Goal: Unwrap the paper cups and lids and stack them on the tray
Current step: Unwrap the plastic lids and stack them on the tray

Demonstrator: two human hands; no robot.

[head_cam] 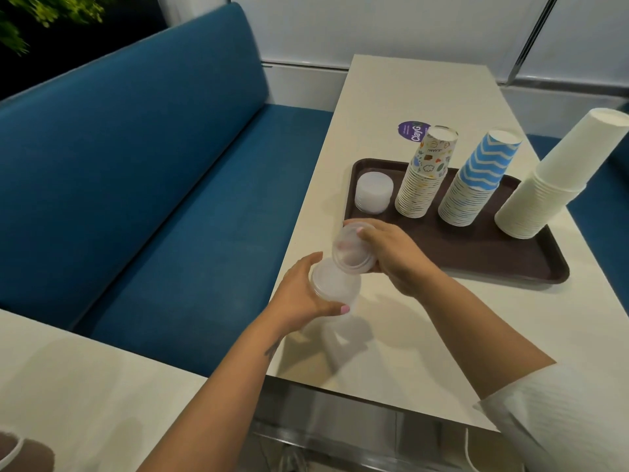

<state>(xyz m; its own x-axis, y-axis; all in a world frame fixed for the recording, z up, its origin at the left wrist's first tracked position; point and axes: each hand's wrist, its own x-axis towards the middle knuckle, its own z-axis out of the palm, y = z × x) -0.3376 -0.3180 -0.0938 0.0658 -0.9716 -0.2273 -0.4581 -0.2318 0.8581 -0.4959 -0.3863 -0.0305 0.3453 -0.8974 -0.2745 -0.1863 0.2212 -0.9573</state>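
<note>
My left hand (303, 294) curls around a lower batch of translucent plastic lids (335, 284), thumb hooked under its near edge. My right hand (391, 257) grips a second batch of clear lids (352, 248), tilted above the first, over the cream table (391, 318). Just beyond, the dark brown plastic tray (493, 257) holds a short stack of clear lids (373, 193), then patterned cups (423, 178), blue zigzag cups (471, 189) and plain white cups (544, 185), all upside down.
</note>
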